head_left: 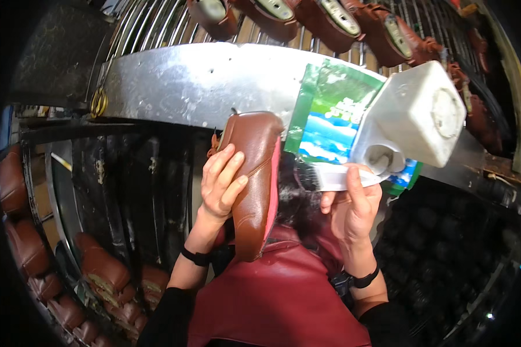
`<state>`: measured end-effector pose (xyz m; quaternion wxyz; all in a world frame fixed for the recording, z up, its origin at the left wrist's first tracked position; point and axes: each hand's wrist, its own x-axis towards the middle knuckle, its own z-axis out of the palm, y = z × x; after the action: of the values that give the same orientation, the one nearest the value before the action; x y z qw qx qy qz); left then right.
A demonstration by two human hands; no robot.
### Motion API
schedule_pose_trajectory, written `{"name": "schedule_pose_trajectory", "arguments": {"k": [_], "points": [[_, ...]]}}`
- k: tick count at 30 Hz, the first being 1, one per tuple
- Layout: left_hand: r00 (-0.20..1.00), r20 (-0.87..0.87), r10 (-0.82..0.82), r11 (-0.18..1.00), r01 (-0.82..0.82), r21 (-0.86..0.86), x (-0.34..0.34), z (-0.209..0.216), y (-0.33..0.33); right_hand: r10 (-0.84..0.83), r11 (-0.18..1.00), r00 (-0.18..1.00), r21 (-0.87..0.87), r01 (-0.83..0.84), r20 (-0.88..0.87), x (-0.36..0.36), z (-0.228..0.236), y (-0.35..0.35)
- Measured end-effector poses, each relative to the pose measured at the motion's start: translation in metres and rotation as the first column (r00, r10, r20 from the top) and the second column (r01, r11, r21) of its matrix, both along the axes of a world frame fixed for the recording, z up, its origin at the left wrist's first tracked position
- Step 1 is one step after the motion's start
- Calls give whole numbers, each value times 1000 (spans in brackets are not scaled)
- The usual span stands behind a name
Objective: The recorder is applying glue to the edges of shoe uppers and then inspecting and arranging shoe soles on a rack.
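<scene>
My left hand (221, 180) grips a brown leather shoe (253, 173) from its left side, fingers spread over the upper. The shoe stands on end, a pink-red band along its right edge, above my red apron (266, 295). Right of it, my right hand (358, 211) pinches the white handle of a brush (333, 177). The brush's black bristles point left toward the shoe, apart from it. Just beyond that hand, a tilted white plastic container (431, 113) with a cut-open spout lies over a green and blue packet (330, 115).
A metal ledge (197, 78) runs across ahead of me. Behind it, several brown shoes (324, 23) rest on a roller conveyor (150, 26). Yellow-handled scissors (99, 103) hang at the ledge's left end. More brown shoes (101, 263) fill racks at lower left.
</scene>
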<state>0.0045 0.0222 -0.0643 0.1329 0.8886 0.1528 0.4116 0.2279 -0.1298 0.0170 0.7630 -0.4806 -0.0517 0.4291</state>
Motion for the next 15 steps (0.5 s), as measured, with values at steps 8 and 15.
{"name": "schedule_pose_trajectory", "arguments": {"k": [8, 15], "points": [[998, -52, 31, 999, -30, 10, 1, 11, 1, 139, 990, 965, -22, -138, 221, -3, -22, 57], [999, -12, 45, 999, -45, 10, 2, 12, 3, 94, 995, 955, -54, -82, 282, 19, -28, 98]]}}
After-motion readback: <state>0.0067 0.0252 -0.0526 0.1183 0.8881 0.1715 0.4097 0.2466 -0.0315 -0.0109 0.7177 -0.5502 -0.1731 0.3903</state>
